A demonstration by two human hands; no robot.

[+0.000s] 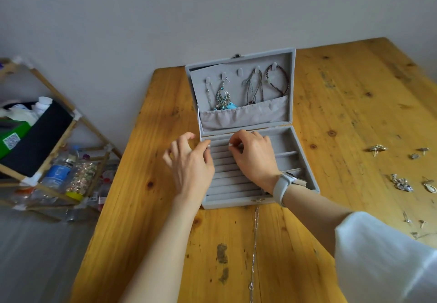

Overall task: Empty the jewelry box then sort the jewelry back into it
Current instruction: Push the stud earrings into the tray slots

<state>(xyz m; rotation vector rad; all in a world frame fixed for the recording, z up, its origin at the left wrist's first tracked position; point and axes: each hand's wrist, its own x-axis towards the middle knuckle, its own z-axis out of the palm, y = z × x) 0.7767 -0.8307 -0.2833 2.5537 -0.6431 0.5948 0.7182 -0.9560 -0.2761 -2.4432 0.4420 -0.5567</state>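
At the centre of the frame we see the grey jewelry box [305, 179] lying open on the wooden table [146, 184], its lid [292, 85] standing up against the wall. From the hooks in the lid hang a pair of blue earrings [222, 98], some cords [254, 87] and a dark bracelet [281, 78], above a fabric pocket [248, 114]. Both hands hover over the ring rolls [227, 175] in the box's left half. Our left hand [189, 160] has its fingers curled, thumb and forefinger nearly meeting at the top roll; whether they pinch anything we cannot tell. Our right hand [254, 153], with a watch [285, 184] at the wrist, pinches something small and pale there. Loose earrings [402, 183] lie at the right edge, and a silver chain [254, 250] lies below the box.
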